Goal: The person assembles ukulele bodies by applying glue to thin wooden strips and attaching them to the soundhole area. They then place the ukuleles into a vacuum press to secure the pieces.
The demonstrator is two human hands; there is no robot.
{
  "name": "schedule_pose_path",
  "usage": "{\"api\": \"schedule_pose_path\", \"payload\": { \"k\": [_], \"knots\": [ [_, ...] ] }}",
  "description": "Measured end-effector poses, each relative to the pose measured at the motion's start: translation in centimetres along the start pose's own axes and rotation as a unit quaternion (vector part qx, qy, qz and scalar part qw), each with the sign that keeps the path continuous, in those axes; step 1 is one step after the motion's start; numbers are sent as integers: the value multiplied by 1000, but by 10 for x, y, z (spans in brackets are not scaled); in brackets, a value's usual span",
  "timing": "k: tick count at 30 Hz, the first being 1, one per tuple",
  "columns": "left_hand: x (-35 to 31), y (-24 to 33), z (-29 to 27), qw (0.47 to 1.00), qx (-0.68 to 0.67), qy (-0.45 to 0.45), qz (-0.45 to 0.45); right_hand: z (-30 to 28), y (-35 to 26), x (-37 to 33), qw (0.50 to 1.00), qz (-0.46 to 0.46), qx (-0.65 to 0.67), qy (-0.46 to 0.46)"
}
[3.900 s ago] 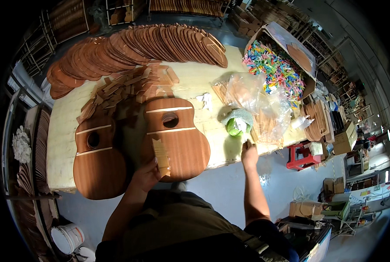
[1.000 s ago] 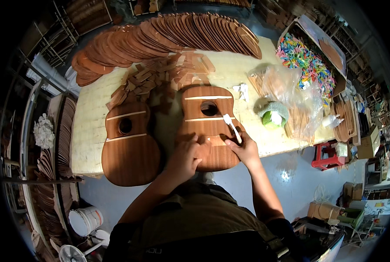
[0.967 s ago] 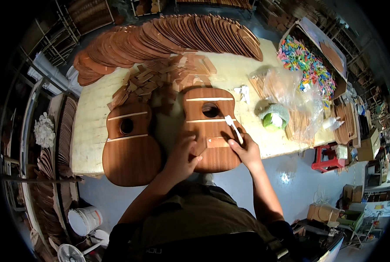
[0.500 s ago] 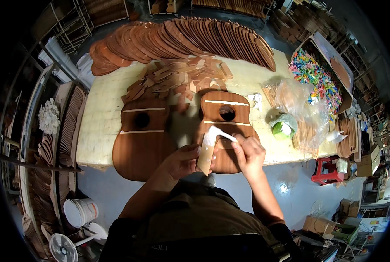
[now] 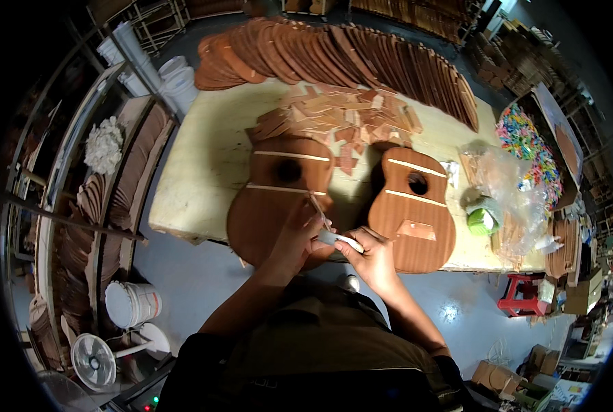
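My left hand (image 5: 298, 237) pinches a small thin wood strip (image 5: 317, 204), seen nearly edge-on above the left guitar board. In my right hand (image 5: 375, 257) is a white-handled spreader (image 5: 351, 242), its pale head close to the left fingers; whether it touches the strip I cannot tell. Beneath my hands lies the left brown guitar-shaped board (image 5: 258, 226), with a round hole and two pale crossbars. To its right, a similar guitar-shaped board (image 5: 396, 220) carries a small rectangular wood patch (image 5: 418, 230) below its hole.
Loose wood pieces (image 5: 341, 113) are heaped behind the boards, before a long row of brown curved panels (image 5: 306, 55). On the right are a green-and-white container (image 5: 483, 218), clear plastic bags (image 5: 505, 178) and a box of colourful clips (image 5: 526, 144). A red stool (image 5: 519, 296) stands below.
Both hands have moved from the right board toward the left one. The strip has turned from showing its whitened face to nearly edge-on. The view has shifted, and the right board's wood patch is uncovered.
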State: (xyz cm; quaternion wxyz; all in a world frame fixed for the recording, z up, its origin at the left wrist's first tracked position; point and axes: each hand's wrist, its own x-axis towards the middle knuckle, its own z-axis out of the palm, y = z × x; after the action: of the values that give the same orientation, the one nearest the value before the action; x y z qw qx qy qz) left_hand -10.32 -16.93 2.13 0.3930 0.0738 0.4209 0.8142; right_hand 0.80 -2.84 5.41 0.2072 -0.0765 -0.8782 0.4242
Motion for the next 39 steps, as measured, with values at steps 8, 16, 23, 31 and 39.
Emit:
{"api": "schedule_pose_path", "payload": {
  "k": [8,16,23,31,39],
  "knots": [
    [-58,46,-113,943,281,166,72,56,1,21,909,341,213,-109],
    [-57,48,-116,837,521,83,145,82,8,52,932,326,68,-144],
    [-52,45,-125,825,532,67,177,87,10,56,943,307,-31,-122],
    [-53,51,-120,828,534,64,160,84,30,53,938,305,-15,-164],
    [-51,60,-76,745,611,-20,269,57,-52,51,882,319,317,-142]
  ]
}}
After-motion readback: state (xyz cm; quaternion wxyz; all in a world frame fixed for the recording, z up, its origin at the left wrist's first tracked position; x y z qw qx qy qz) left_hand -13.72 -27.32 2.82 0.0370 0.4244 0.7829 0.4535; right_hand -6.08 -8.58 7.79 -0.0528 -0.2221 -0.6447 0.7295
